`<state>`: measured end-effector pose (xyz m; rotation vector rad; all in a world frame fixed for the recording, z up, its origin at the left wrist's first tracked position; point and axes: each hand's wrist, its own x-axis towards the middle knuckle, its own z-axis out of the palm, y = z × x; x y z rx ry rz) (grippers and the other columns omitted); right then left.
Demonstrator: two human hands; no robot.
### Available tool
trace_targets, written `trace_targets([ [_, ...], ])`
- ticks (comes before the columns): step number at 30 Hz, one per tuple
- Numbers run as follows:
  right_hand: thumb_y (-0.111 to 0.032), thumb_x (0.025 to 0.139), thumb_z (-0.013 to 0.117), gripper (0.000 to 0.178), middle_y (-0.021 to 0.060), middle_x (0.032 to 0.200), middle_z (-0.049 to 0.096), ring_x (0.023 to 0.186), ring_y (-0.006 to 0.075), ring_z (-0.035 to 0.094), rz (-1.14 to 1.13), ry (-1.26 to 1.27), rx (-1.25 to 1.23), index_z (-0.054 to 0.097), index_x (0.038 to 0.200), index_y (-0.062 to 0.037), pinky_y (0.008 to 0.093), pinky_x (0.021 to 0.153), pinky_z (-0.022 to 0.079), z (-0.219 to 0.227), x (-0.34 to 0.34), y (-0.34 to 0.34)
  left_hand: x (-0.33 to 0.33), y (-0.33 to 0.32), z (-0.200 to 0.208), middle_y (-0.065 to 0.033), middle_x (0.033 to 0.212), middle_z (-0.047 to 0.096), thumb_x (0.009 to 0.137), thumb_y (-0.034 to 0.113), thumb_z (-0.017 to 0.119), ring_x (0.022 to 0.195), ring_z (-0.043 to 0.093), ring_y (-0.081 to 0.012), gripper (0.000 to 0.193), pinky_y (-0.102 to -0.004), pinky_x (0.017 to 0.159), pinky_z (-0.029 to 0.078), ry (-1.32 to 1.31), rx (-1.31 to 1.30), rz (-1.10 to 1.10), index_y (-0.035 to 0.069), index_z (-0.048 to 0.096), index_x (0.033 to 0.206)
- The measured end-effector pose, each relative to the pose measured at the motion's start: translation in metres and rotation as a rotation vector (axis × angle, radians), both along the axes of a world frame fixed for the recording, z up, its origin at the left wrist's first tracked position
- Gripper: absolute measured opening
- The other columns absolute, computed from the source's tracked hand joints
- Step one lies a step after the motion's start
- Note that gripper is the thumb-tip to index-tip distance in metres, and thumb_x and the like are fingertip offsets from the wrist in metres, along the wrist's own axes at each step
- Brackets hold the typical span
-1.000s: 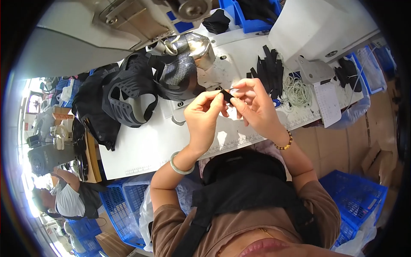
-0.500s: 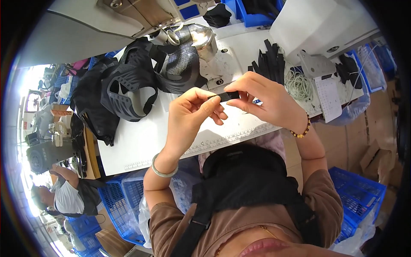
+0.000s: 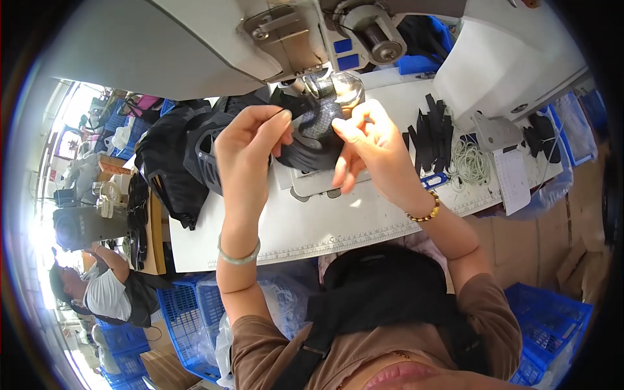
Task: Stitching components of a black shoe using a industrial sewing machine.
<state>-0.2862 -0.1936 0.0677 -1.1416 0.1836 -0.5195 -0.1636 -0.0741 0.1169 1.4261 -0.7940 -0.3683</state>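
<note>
My left hand (image 3: pixel 250 140) is raised over the front of the sewing machine bed, thumb and forefinger pinched together. At its fingertips is a short black strip (image 3: pixel 296 104), hard to separate from the dark material behind it. Level with it, my right hand (image 3: pixel 377 146) holds thumb and forefinger together, other fingers loosely curled; whatever lies in that pinch is too small to make out. Behind both hands, a black and grey patterned shoe upper (image 3: pixel 315 140) lies under the sewing machine head (image 3: pixel 292 42). More black and grey uppers (image 3: pixel 172 153) are heaped to the left.
Black strips (image 3: pixel 432 133), a small blue-handled tool (image 3: pixel 434 181) and a coil of pale cord (image 3: pixel 470 162) lie on the right of the white table (image 3: pixel 286 240). A paper sheet (image 3: pixel 511 182) hangs at its edge. Blue crates (image 3: pixel 546 318) flank me. Another person (image 3: pixel 110 292) sits far left.
My hands have moved apart and up toward the machine; the black strip was between both before. The view has shifted, showing more of the machine head.
</note>
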Motion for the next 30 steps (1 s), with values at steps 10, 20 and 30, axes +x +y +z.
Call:
trace_targets([
  [10,-0.002,0.088,0.056,0.031,0.0060,0.086,0.059,0.051,0.0054,0.054,-0.303,-0.027,-0.542,0.054,0.119,-0.0082,0.0188,0.045,0.046,-0.016,0.008,0.004,0.012,-0.015,-0.017,-0.0003,0.073,0.059,0.083,0.008,0.062,0.065,0.050,-0.0034,0.013,-0.0159,0.060,0.039,0.110,0.092,-0.012,-0.005,0.063,0.085],
  [20,0.002,0.085,0.058,0.035,0.0071,0.084,0.057,0.065,0.0120,0.057,-0.440,-0.105,-0.809,0.056,0.118,-0.0079,0.0235,0.057,0.048,-0.027,0.012,0.003,0.027,-0.016,-0.018,0.0012,0.068,0.055,0.082,0.014,0.063,0.057,0.045,-0.0030,0.013,-0.0164,0.051,0.034,0.035,0.245,-0.103,0.001,0.059,0.082],
  [30,0.000,0.090,0.052,0.032,0.0065,0.086,0.056,0.065,0.0073,0.056,-0.421,-0.116,-0.873,0.054,0.122,-0.0028,0.0202,0.054,0.052,-0.028,0.010,0.001,0.032,-0.021,-0.011,-0.0025,0.073,0.059,0.084,0.010,0.063,0.062,0.053,-0.0070,0.013,-0.0196,0.056,0.044,0.281,0.174,-0.284,-0.003,0.060,0.084],
])
